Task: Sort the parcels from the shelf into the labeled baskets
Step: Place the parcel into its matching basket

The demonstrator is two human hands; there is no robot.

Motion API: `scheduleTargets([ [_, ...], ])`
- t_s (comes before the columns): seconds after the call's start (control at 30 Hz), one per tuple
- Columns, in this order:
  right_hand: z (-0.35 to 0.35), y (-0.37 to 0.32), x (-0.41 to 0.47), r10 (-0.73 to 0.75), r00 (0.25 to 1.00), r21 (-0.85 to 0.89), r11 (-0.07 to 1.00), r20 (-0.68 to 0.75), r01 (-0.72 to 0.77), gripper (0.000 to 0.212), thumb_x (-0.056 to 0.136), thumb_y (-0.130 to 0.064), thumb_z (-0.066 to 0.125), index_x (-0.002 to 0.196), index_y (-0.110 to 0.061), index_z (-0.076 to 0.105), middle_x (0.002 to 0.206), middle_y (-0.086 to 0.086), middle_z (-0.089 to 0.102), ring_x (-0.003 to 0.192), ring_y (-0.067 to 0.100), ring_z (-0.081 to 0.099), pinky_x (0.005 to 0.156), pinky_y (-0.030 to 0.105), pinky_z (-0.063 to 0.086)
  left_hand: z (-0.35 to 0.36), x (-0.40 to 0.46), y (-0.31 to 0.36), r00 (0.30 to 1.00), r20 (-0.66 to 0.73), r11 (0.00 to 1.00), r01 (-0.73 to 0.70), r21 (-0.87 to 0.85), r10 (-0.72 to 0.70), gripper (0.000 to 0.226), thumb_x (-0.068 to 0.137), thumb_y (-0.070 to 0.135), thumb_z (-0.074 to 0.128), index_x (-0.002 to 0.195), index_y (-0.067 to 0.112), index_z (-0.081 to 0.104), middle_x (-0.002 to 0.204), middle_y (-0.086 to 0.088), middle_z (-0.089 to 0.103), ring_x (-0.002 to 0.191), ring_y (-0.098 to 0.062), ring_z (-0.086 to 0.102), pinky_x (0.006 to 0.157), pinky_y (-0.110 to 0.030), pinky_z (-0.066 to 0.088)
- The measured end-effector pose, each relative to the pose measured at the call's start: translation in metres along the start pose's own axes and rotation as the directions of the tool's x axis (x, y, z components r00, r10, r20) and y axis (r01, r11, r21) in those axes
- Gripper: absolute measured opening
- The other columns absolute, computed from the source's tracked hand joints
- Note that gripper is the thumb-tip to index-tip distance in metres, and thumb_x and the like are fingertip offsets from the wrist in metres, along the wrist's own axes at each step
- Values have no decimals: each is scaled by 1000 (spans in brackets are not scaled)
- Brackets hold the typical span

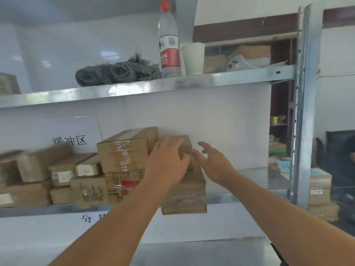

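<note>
Several brown cardboard parcels are stacked on the middle shelf (249, 179). My left hand (167, 162) grips a small brown parcel (185, 144) that sits on top of a larger flat parcel (184, 196) jutting over the shelf's front edge. My right hand (213, 160) is just to the right of the small parcel, fingers spread, not clearly touching it. A taller taped parcel (123, 156) stands directly left of my left hand. No baskets are in view.
The upper shelf (134, 89) carries a plastic bottle (169, 43), a white cup (193, 58) and rolled grey cloth (115, 72). A metal upright (301, 112) bounds the shelf on the right. More boxes (319, 187) stand beyond it.
</note>
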State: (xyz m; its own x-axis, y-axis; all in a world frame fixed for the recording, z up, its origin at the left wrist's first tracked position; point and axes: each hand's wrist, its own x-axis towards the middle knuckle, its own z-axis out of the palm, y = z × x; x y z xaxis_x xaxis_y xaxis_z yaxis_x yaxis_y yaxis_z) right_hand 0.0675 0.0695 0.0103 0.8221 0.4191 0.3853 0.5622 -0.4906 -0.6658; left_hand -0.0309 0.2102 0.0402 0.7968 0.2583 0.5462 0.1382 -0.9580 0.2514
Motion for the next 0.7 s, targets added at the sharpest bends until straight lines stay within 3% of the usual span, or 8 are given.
scheduleTargets([
  [0.07, 3, -7, 22, 41, 998, 49, 998, 38, -43, 59, 109, -56, 34, 158, -23, 41, 150, 8, 55, 138, 31, 50, 114, 43, 39, 4, 24, -4, 997, 64, 999, 43, -5, -43, 58, 102, 48, 43, 159, 39, 35, 170, -3, 24, 153, -31, 30, 119, -49, 37],
  [0.17, 11, -12, 38, 69, 993, 92, 993, 100, -78, 51, 114, -39, 25, 139, -9, 57, 137, 14, 62, 128, 35, 56, 96, 35, 40, 14, 48, -8, 982, 169, 991, 102, -86, -87, 58, 103, 49, 43, 158, 34, 38, 168, -4, 28, 143, -32, 45, 112, -44, 43],
  [0.3, 31, -3, 43, 108, 993, 226, 967, 44, -115, 55, 112, -44, 18, 134, -19, 62, 136, 7, 63, 125, 27, 56, 99, 37, 39, 25, 60, -7, 984, 151, 976, 125, -180, -98, 63, 99, 66, 44, 154, 34, 45, 163, -1, 34, 135, -29, 53, 107, -41, 45],
  [0.43, 37, -1, 29, 112, 991, 376, 923, -66, -80, 43, 114, -38, 22, 102, -28, 62, 103, -4, 63, 102, 18, 57, 81, 29, 43, 34, 57, -7, 989, 81, 964, 141, -227, -126, 70, 86, 82, 50, 142, 40, 50, 154, 5, 38, 119, -26, 61, 98, -42, 53],
  [0.57, 27, -6, 14, 46, 974, 521, 850, -223, 79, 33, 113, -34, 41, 134, -31, 67, 125, -1, 63, 111, 9, 64, 79, 19, 58, 33, 39, 0, 982, -73, 892, 124, -434, -173, 55, 76, 83, 57, 121, 54, 44, 135, 17, 39, 111, -23, 59, 86, -46, 60],
  [0.63, 18, -11, 3, 66, 953, 626, 767, -295, 141, 27, 108, -28, 57, 133, -33, 67, 131, -5, 60, 116, 13, 66, 75, 17, 59, 32, 23, 9, 969, -136, 821, 97, -563, -208, 47, 77, 75, 62, 117, 56, 44, 128, 20, 35, 117, -21, 53, 92, -45, 58],
  [0.7, 8, -15, -8, 126, 948, 730, 670, -292, 136, 44, 98, -31, 73, 139, -38, 58, 135, -7, 58, 117, 17, 67, 72, 21, 61, 28, 4, 22, 950, -188, 711, 48, -702, -250, 44, 80, 68, 62, 119, 54, 46, 126, 20, 34, 119, -18, 50, 91, -39, 59],
])
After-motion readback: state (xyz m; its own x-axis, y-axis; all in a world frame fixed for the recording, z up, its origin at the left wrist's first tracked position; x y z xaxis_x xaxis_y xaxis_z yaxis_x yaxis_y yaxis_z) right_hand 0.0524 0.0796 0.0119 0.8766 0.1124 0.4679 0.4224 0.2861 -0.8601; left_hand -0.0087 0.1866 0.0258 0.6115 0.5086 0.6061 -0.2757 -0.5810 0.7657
